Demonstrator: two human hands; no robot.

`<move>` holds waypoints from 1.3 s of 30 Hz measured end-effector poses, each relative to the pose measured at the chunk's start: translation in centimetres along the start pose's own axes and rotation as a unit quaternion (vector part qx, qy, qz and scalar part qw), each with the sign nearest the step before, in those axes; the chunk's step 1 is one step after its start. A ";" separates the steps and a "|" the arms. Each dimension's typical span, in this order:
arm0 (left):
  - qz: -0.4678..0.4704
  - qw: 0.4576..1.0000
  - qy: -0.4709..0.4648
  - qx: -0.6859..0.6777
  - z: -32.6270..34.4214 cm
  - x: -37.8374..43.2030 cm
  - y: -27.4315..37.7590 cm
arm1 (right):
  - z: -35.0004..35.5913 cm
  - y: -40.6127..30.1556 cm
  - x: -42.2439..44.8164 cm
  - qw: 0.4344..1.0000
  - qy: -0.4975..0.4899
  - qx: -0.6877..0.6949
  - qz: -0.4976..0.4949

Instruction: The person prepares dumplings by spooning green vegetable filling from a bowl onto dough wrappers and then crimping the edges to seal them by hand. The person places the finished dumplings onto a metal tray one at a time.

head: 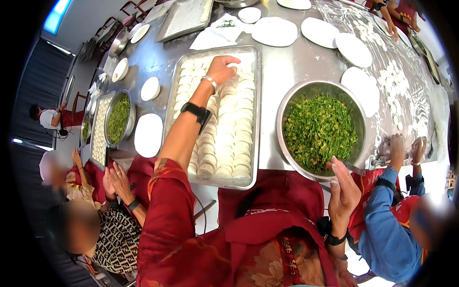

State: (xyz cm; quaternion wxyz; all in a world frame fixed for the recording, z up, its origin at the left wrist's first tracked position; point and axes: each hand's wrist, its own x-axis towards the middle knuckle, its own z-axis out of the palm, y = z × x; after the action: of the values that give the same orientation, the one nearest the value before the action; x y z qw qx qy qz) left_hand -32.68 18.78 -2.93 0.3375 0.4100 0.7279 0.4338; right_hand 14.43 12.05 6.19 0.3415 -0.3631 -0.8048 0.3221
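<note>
My left hand (pixel 219 71) reaches over a metal tray (pixel 256 143) holding long rows of folded dumplings (pixel 226 143). Its thumb and forefinger close around a pale dumpling (pixel 233 65) near the far end of a row; the fingers hide part of it. My right hand (pixel 342 193) is raised palm-inward by the near rim of a large steel bowl (pixel 281 140), fingers apart, with nothing seen in it. White flour marks its fingertips. Chopped green filling (pixel 319 129) lies inside the bowl, right of the tray.
White plates (pixel 274 31) and a small bowl (pixel 150 88) stand around the tray. Dough pieces (pixel 394 82) lie on floured plastic at right. A co-worker's hands (pixel 397 147) work there; another's hands (pixel 120 181) are at left, near a second filling bowl (pixel 131 118).
</note>
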 end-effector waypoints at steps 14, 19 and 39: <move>-0.013 0.992 0.016 0.123 4.5 7.8 -5.0 | -0.6 0.5 1.5 0.998 -0.005 0.001 0.065; -0.007 0.989 -0.007 0.148 4.8 7.2 -4.5 | -0.5 0.4 1.9 0.998 -0.017 -0.019 0.050; 0.163 0.886 0.073 0.427 5.6 4.7 -4.2 | -1.4 0.6 0.3 0.998 0.005 -0.014 0.068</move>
State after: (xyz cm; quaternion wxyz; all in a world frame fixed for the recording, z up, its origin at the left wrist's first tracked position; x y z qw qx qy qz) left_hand -31.27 23.75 -9.66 0.0002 0.5948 0.7880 0.1590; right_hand 15.59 12.97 6.64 0.3181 -0.4232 -0.7808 0.3317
